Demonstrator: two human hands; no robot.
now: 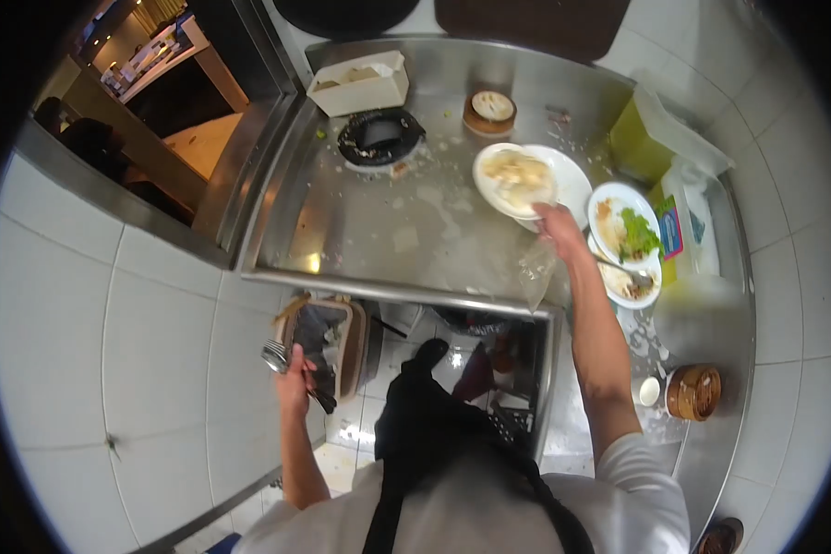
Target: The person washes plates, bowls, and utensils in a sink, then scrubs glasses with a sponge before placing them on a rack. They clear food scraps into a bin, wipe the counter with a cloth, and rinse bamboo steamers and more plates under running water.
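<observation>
Black apron straps (383, 512) run over a white shirt (471, 517) at six o'clock; towards one, the right hand (558, 229) pinches the rim of a white plate (483, 177), while at eight the left hand (295, 377) closes round cutlery (276, 356). That one-sided hold could let the plate tip, spilling food (517, 174) onto the steel counter (443, 254). It looks round, pale, heaped with beige leftovers.

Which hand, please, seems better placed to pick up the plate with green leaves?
Probably the right hand: it is nearer the leafy plate, though gripping another plate; the left hand holds cutlery near the bin.
</observation>
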